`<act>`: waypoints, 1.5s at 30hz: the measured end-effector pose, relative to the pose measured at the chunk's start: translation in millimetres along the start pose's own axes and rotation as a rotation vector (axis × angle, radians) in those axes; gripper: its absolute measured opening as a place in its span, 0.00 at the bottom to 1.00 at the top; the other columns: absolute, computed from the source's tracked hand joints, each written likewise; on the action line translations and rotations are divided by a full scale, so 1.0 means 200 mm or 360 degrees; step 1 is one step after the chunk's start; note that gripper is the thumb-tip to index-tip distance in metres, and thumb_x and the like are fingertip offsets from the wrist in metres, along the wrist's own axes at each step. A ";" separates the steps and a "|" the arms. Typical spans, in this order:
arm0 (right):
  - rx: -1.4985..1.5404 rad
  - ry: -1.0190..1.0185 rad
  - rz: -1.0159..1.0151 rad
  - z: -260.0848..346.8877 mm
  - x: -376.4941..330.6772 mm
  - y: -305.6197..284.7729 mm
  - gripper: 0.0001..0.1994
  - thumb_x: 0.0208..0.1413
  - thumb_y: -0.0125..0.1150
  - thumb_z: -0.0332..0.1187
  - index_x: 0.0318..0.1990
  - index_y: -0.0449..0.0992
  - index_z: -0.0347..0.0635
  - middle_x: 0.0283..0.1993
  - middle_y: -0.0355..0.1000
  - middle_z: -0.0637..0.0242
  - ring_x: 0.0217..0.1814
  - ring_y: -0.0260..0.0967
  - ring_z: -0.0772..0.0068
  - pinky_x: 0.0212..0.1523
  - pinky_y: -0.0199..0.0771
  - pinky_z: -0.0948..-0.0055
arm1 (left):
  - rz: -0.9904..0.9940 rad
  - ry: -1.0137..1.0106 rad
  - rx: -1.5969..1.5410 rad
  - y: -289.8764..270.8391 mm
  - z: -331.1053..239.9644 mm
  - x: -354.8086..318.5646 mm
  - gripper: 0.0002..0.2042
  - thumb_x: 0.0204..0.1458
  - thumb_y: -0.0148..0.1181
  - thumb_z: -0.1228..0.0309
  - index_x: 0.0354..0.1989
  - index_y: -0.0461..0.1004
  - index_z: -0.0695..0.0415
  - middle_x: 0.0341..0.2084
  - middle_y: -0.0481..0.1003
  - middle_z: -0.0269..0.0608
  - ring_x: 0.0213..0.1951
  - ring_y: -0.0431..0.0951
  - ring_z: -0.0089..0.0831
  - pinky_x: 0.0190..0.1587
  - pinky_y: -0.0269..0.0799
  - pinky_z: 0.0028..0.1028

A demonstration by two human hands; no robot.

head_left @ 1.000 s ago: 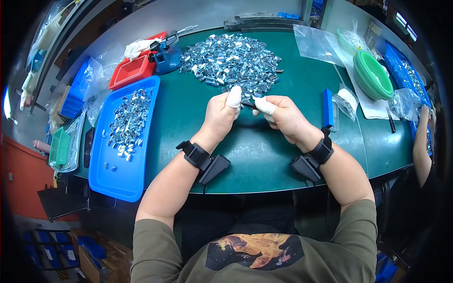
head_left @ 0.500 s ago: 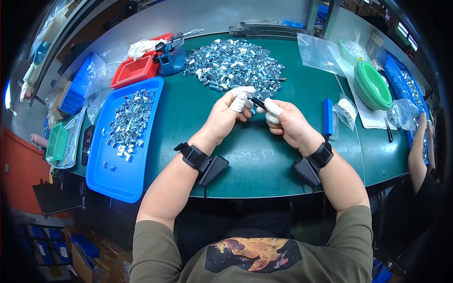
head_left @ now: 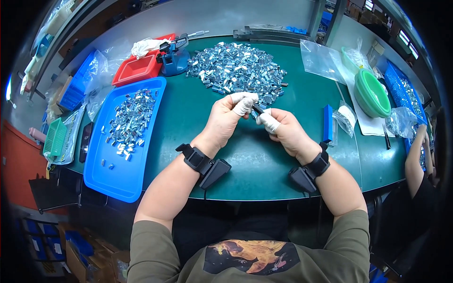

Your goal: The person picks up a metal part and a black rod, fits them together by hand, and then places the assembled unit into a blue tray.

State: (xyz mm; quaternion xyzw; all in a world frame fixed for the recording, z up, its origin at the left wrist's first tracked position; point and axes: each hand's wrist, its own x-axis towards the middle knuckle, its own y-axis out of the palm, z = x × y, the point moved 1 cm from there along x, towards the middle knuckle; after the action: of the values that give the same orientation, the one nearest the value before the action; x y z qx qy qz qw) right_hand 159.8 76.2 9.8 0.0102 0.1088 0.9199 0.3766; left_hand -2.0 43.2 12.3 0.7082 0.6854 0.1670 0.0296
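Observation:
My left hand (head_left: 226, 115), with white finger cots on the thumb and fingertips, is closed in a pinch near the middle of the table; what it pinches is hidden by the fingers. My right hand (head_left: 285, 129), also with white finger cots, grips a slim black pen-like tool (head_left: 257, 110). The tool's far end meets the left fingertips. Just beyond the hands lies a large heap of small shiny metal parts (head_left: 240, 66). Black straps with box-like devices sit on both wrists.
At left, a blue tray (head_left: 113, 181) holds more metal parts. Behind it are a red tray (head_left: 134, 73) and a micrometer in a blue stand (head_left: 174, 63). Green bowls (head_left: 370, 94), plastic bags and a blue bar (head_left: 327, 123) stand at right. Another person's arm (head_left: 415, 158) reaches in at far right.
My right hand has shifted slightly down and the black tool has tilted more steeply. The left hand keeps its pinch, and the whole view has shifted a little.

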 end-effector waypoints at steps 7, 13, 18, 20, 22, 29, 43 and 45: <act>-0.0398 -0.0248 -0.0196 0.01 -0.01 0.03 0.07 0.54 0.50 0.32 0.34 0.71 0.39 0.26 0.64 0.80 0.23 0.51 0.93 0.24 0.50 0.89 | -0.0181 -0.0089 0.0090 -0.02 0.02 0.00 0.15 0.50 0.54 0.62 0.42 0.69 0.58 0.35 0.72 0.35 0.33 0.71 0.21 0.37 0.66 0.21; -0.0426 -0.0326 -0.0514 0.00 0.01 -0.02 0.07 0.52 0.52 0.32 0.34 0.71 0.37 0.27 0.66 0.77 0.28 0.55 0.89 0.29 0.56 0.85 | -0.0091 -0.0091 -0.0306 0.01 -0.05 0.01 0.18 0.51 0.51 0.59 0.45 0.66 0.57 0.37 0.71 0.37 0.40 0.71 0.25 0.40 0.65 0.22; -0.0665 -0.0397 -0.0469 0.00 0.01 -0.02 0.07 0.53 0.51 0.31 0.35 0.71 0.37 0.29 0.66 0.77 0.30 0.56 0.88 0.32 0.57 0.86 | -0.0068 -0.0091 -0.0357 0.00 -0.04 0.01 0.19 0.53 0.47 0.58 0.48 0.64 0.57 0.42 0.70 0.43 0.44 0.70 0.33 0.45 0.65 0.28; -0.0645 -0.0452 -0.0538 0.02 0.01 -0.02 0.07 0.53 0.52 0.31 0.35 0.71 0.37 0.29 0.66 0.77 0.30 0.56 0.88 0.32 0.57 0.85 | -0.0041 -0.0091 -0.0418 0.00 -0.04 0.01 0.19 0.53 0.46 0.58 0.48 0.64 0.57 0.42 0.70 0.43 0.44 0.70 0.33 0.46 0.65 0.28; -0.0607 -0.0565 -0.0679 0.03 0.01 -0.03 0.07 0.53 0.52 0.31 0.35 0.71 0.37 0.29 0.66 0.77 0.30 0.56 0.88 0.32 0.57 0.85 | -0.0124 -0.0075 -0.0458 -0.01 -0.05 0.01 0.20 0.54 0.45 0.57 0.49 0.63 0.58 0.42 0.70 0.43 0.44 0.70 0.34 0.46 0.65 0.29; -0.0766 -0.0484 -0.0594 0.03 -0.01 -0.01 0.07 0.52 0.53 0.31 0.35 0.71 0.37 0.27 0.64 0.78 0.30 0.55 0.88 0.31 0.57 0.85 | -0.0074 -0.0114 -0.0479 -0.02 -0.05 0.01 0.21 0.55 0.42 0.56 0.50 0.62 0.58 0.43 0.69 0.44 0.44 0.70 0.35 0.46 0.65 0.30; -0.0763 -0.0417 -0.0560 0.02 0.01 -0.01 0.07 0.53 0.52 0.30 0.35 0.71 0.37 0.28 0.64 0.78 0.30 0.55 0.88 0.30 0.57 0.85 | -0.0102 -0.0073 -0.0049 -0.01 -0.02 0.00 0.19 0.52 0.50 0.65 0.51 0.62 0.58 0.34 0.72 0.40 0.36 0.73 0.26 0.40 0.68 0.24; -0.0655 -0.0424 -0.0481 0.00 0.02 -0.01 0.06 0.53 0.52 0.30 0.35 0.71 0.37 0.30 0.64 0.77 0.31 0.56 0.87 0.32 0.58 0.84 | -0.0122 -0.0061 -0.0043 0.00 -0.01 0.01 0.16 0.51 0.51 0.67 0.48 0.64 0.58 0.31 0.72 0.38 0.33 0.72 0.23 0.37 0.67 0.21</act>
State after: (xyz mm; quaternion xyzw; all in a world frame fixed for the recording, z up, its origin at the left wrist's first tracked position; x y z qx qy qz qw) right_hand 158.5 80.0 8.9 0.0379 -0.1304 0.8466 0.5146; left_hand -3.2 44.1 14.6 0.6839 0.7091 0.1614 0.0585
